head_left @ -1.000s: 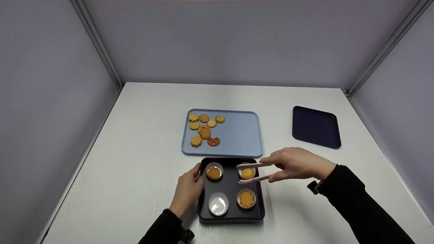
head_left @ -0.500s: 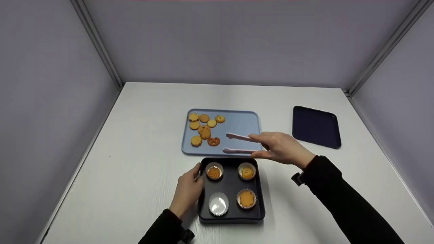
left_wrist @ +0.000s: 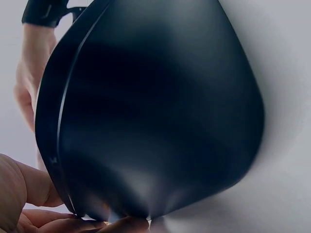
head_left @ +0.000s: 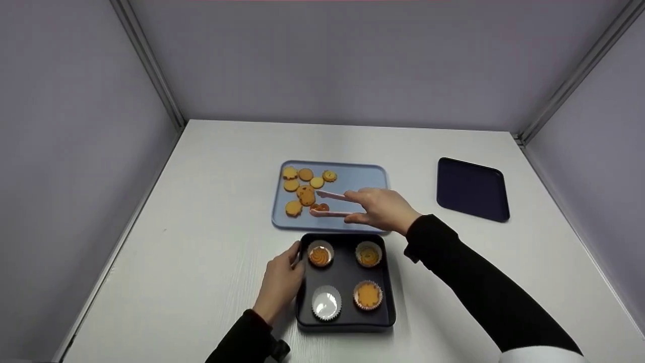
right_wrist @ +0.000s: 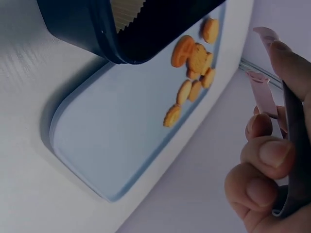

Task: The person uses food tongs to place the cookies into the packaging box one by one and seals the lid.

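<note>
In the head view my right hand [head_left: 385, 207] holds pink tongs [head_left: 335, 214] over the light-blue tray [head_left: 360, 175]. The tongs' tips are apart, one each side of a pretzel-shaped cookie [head_left: 322, 206], and I cannot tell whether they touch it. My left hand [head_left: 278, 283] grips the left edge of a deep black baking pan [head_left: 343, 276], its thumb at the rim. Inside the pan stand paper cups: a swirl cookie [head_left: 319, 257], a round yellow cookie [head_left: 369, 257] and a flower-shaped cookie [head_left: 368, 295] fill three, and one cup [head_left: 326, 303] at front left is empty.
More cookies [head_left: 306, 194] are grouped on the left half of the blue tray. A dark navy tray [head_left: 472, 189] lies at the right of the white table [head_left: 221, 171]. Grey walls stand on the left, back and right.
My right hand has moved away from the pan's back-right cup, left and up to the pretzel cookie with the open tongs. My left hand has stayed on the pan.
</note>
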A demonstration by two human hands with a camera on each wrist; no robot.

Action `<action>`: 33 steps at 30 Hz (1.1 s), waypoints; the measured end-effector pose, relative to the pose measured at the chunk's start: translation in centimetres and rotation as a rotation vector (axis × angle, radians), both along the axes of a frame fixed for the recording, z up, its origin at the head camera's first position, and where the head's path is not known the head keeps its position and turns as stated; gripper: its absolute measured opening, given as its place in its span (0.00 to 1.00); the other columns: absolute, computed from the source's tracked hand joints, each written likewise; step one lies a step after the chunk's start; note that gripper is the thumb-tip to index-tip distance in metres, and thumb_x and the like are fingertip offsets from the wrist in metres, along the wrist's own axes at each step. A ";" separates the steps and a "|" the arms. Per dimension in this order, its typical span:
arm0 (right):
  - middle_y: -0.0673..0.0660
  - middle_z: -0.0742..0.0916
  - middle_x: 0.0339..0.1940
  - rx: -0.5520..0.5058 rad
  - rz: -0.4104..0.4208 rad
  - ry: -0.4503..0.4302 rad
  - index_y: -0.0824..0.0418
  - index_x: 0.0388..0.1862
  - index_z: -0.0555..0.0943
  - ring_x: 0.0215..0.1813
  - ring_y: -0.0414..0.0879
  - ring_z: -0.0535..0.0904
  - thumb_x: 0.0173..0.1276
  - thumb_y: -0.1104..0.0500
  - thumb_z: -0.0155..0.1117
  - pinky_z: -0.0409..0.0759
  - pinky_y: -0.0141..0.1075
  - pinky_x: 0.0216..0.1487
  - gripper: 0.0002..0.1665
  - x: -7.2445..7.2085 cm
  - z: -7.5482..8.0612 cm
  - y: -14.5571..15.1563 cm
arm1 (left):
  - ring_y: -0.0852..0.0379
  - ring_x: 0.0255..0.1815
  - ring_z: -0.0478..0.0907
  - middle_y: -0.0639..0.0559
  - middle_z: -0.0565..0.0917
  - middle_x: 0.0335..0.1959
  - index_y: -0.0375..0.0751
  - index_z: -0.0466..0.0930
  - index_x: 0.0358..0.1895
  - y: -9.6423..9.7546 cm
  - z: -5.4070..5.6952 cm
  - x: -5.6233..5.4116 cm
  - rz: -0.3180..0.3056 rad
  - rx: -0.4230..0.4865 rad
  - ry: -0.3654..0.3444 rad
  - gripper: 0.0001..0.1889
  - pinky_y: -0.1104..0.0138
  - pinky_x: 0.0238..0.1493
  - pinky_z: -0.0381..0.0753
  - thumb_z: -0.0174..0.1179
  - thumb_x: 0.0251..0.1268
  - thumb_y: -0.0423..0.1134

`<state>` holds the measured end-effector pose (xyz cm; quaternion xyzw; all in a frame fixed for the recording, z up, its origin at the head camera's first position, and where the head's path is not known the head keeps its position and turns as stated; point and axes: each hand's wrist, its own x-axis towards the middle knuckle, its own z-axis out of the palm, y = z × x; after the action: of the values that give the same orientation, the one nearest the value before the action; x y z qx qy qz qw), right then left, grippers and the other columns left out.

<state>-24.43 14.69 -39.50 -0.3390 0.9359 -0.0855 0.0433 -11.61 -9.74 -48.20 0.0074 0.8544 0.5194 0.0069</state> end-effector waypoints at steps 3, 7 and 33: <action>0.60 0.88 0.52 0.050 0.006 -0.020 0.56 0.69 0.78 0.50 0.55 0.85 0.70 0.39 0.67 0.84 0.51 0.51 0.35 -0.6 -0.5 -1.1 | 0.36 0.64 0.78 0.29 0.77 0.65 0.24 0.70 0.70 0.0 -0.1 0.0 -0.002 0.008 0.006 0.27 0.49 0.63 0.78 0.55 0.68 0.27; 0.60 0.87 0.53 0.102 0.005 -0.052 0.57 0.70 0.78 0.52 0.56 0.85 0.70 0.39 0.67 0.84 0.51 0.53 0.36 -1.3 -0.9 -2.6 | 0.36 0.63 0.79 0.29 0.78 0.64 0.24 0.71 0.70 0.0 -0.2 -0.1 0.000 -0.008 0.020 0.27 0.49 0.63 0.79 0.55 0.66 0.26; 0.60 0.87 0.49 0.239 0.005 -0.125 0.59 0.62 0.81 0.49 0.57 0.85 0.73 0.42 0.64 0.84 0.51 0.52 0.28 -3.1 -3.0 -7.9 | 0.36 0.64 0.78 0.30 0.79 0.63 0.24 0.72 0.69 0.0 -0.3 -0.1 0.006 -0.020 0.040 0.26 0.49 0.63 0.78 0.57 0.67 0.26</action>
<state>-27.57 6.81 -42.52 -0.3277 0.9341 0.0055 0.1417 -11.71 -9.72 -48.51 0.0153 0.8595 0.5107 -0.0117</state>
